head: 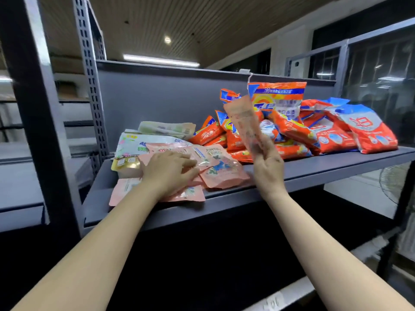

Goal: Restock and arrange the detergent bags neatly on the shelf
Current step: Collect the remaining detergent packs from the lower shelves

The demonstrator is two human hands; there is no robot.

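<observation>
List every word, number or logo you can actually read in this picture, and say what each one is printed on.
"30": top band of the upright orange and blue detergent bag; the characters after it are blurred.
"500": lower left of a lying orange detergent bag, partly hidden.
Pink pouch held up in the right hand: print motion-blurred, unreadable.
Flat pink pouches under the left hand: lettering too small.
Red and blue bags: large character unclear.

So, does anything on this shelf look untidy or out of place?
Yes. The orange detergent bags lie heaped at all angles, and the pink pouches under the left hand overlap askew. The right hand holds one pink pouch.
</observation>
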